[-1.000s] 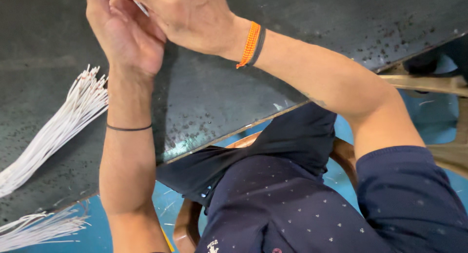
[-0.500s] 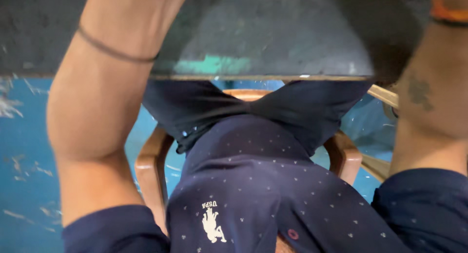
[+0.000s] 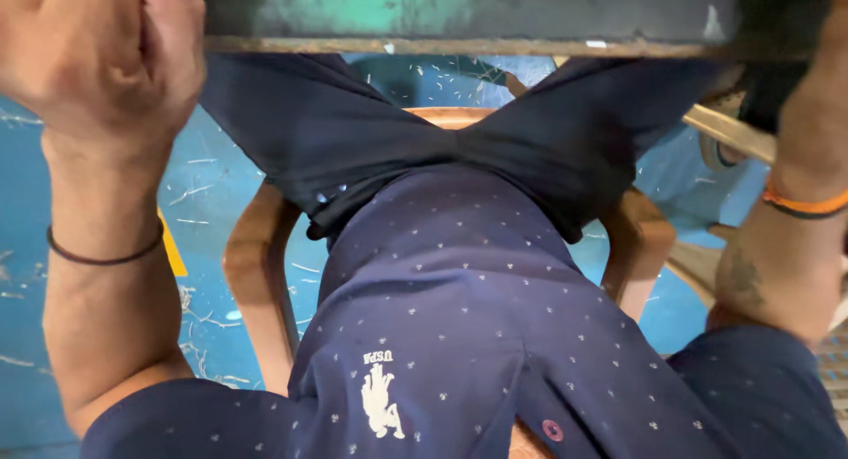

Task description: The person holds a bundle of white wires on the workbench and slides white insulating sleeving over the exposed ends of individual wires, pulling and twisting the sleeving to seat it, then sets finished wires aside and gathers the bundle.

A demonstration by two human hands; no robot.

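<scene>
At the upper left of the head view, the left hand (image 3: 102, 57) is seen curled into a loose fist, level with the near edge of the table (image 3: 459, 22); whether anything is gripped inside it cannot be told. The right hand is cut off by the top right corner, so only its wrist with an orange band (image 3: 808, 203) and the forearm are shown, and its state cannot be told. A thin dark band (image 3: 104, 256) is worn on the left wrist. No worked piece is seen in either hand or between them; the nearest thing to both is the table edge, whose long axis runs left to right across the top of the view, away from the body. The left hand is shown closer to that edge than any visible part of the right arm. The surface is dark and worn, with green paint patches. Below it, a dotted navy shirt (image 3: 459, 335), dark trousers and a wooden chair (image 3: 256, 265) are shown. The blue floor (image 3: 26, 371) is littered with pale slivers.
</scene>
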